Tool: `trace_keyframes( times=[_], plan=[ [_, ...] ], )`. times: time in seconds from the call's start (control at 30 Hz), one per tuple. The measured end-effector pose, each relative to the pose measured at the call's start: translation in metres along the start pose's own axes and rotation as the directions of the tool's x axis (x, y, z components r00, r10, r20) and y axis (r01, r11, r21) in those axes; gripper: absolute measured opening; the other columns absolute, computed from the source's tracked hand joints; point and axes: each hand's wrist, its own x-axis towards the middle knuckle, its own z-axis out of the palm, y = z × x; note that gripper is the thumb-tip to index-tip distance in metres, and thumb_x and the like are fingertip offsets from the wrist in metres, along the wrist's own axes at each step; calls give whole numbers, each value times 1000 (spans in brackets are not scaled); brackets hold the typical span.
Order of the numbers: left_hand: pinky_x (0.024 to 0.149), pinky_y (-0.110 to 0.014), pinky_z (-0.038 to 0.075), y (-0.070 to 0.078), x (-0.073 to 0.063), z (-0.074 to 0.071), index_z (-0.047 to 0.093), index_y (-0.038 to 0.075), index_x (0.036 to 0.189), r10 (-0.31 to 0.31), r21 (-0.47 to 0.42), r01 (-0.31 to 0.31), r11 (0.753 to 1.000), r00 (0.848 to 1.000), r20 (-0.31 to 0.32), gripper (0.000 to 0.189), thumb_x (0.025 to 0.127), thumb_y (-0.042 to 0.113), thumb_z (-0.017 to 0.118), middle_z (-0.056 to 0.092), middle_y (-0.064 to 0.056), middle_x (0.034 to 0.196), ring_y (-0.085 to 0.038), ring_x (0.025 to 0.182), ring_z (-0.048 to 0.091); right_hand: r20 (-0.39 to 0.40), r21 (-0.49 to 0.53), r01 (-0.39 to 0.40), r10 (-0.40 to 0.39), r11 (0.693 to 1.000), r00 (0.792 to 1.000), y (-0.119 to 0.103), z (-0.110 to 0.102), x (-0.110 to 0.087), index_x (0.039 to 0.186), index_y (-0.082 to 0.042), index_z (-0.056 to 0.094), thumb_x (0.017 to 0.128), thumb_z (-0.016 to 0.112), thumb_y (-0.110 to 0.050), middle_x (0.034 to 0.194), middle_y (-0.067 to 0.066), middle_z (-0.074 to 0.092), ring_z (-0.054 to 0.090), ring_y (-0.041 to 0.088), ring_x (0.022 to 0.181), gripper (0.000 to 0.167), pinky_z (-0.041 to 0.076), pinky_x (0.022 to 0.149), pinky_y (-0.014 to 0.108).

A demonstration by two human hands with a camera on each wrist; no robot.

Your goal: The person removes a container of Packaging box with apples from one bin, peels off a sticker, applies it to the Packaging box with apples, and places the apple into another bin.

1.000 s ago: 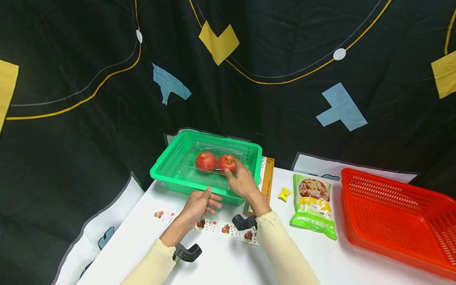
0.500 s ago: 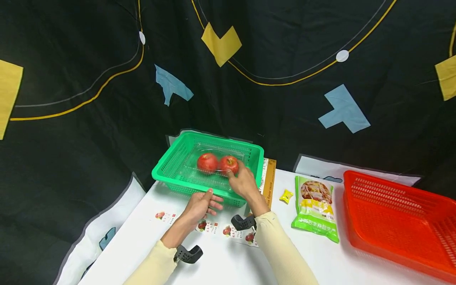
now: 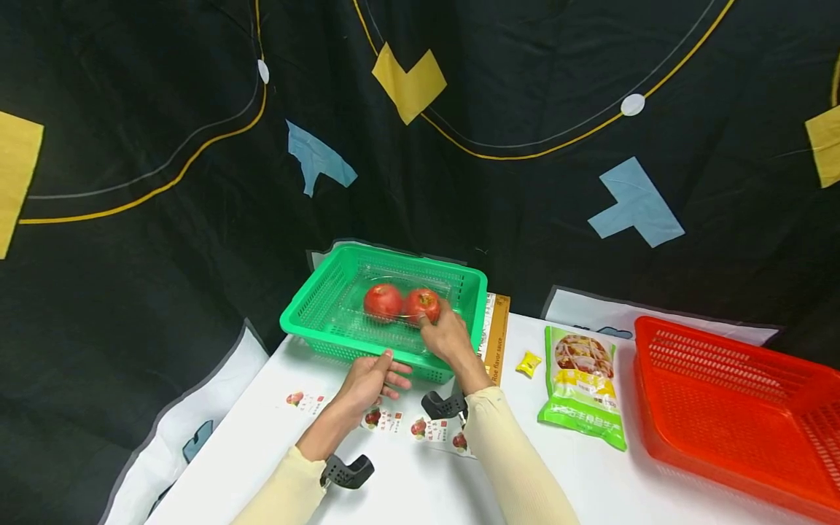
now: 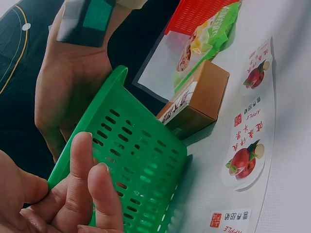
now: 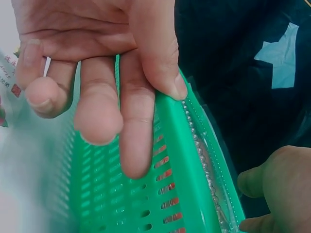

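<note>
A green perforated basket [image 3: 328,338] stands at the back of the white table. In it lies a clear plastic box [image 3: 394,335] holding two red apples [image 3: 383,302]. My left hand [image 3: 367,379] pinches the near rim, thumb on top and the other fingers spread along the outside, as the left wrist view shows on the basket wall [image 4: 146,145]. Reaching over that rim, my right hand [image 3: 453,339] grips the box by its right end, beside one apple; its fingertips are partly hidden. The right wrist view shows my left hand [image 5: 102,87] large and my right hand [image 5: 282,189] at the edge.
Apple labels [image 3: 383,419] lie on the table before the basket. To its right are a brown sauce box [image 3: 500,335], a small yellow packet [image 3: 528,364], a green food bag [image 3: 584,379] and a red basket [image 3: 735,408]. A black cloth [image 3: 197,292] hangs behind.
The head view has shifted slightly. Both hands, the basket and the apples keep nearly the same places relative to each other.
</note>
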Motion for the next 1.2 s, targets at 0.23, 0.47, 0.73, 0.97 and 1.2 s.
trace_keyframes(
  times=[0.23, 0.47, 0.73, 0.97, 1.2],
  plan=[
    [50, -26, 36, 0, 0, 0, 72, 0, 106, -10, 1, 10, 1000, 1000, 1, 50, 107, 34, 35, 72, -4, 80, -13, 59, 62, 4, 0, -40, 40, 999, 999, 1, 2, 4, 146, 0, 40, 98, 56, -25, 128, 24, 58, 56, 38, 116, 56, 43, 95, 51],
    [51, -27, 37, 0, -1, 0, 72, 0, 106, -4, 1, 4, 1000, 1000, 5, 50, 107, 34, 35, 72, -5, 80, -14, 59, 62, 17, 12, -85, 85, 996, 996, 1, 5, 7, 148, -1, 37, 98, 55, -23, 131, 25, 55, 54, 39, 118, 57, 43, 95, 50],
    [52, -28, 36, -1, 0, -1, 70, -2, 111, 1, 10, -1, 1000, 1000, 19, 52, 107, 37, 35, 73, -5, 81, -15, 61, 63, 25, 51, -144, 143, 988, 989, 2, 6, 11, 150, -10, 36, 97, 51, -9, 130, 26, 53, 57, 36, 99, 55, 51, 69, 42],
    [51, -27, 36, 0, 0, -1, 70, 0, 112, -6, 5, 6, 1000, 1000, 31, 52, 108, 37, 34, 73, -5, 82, -15, 61, 62, 39, 128, -149, 145, 981, 989, 2, 5, 10, 151, -13, 36, 98, 52, -10, 140, 24, 47, 25, 45, 138, 56, 41, 97, 54],
    [50, -26, 36, -1, 0, -2, 69, -3, 111, 2, -4, -2, 1000, 999, 37, 51, 108, 35, 34, 73, -6, 82, -14, 58, 62, 64, 324, -158, 145, 933, 987, 1, 4, 8, 151, -16, 37, 95, 50, -3, 137, 27, 45, 48, 44, 118, 59, 52, 80, 51]
  ],
)
